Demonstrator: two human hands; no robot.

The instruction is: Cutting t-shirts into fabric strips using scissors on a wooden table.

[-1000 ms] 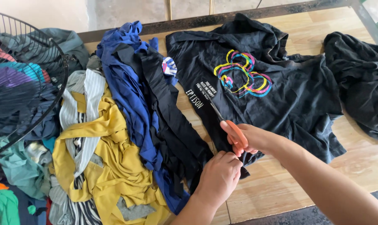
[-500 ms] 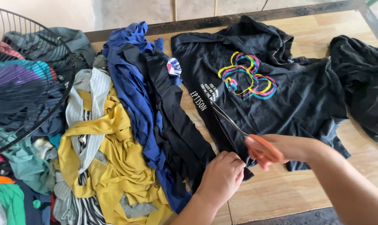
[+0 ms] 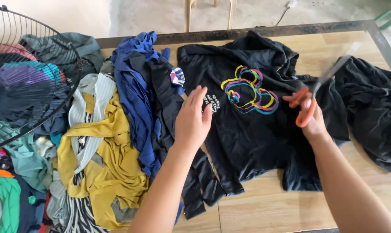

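Gripping the orange-handled scissors (image 3: 308,101) in my right hand (image 3: 312,123), raised above the black printed shirt (image 3: 247,129) spread on the wooden table (image 3: 264,211), my loose-fingered left hand (image 3: 193,118) flat on its edge, I could snag bunched fabric.

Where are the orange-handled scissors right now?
The scissors are in the right hand, lifted over the right edge of the black printed shirt, blades pointing toward the dark garment further right.
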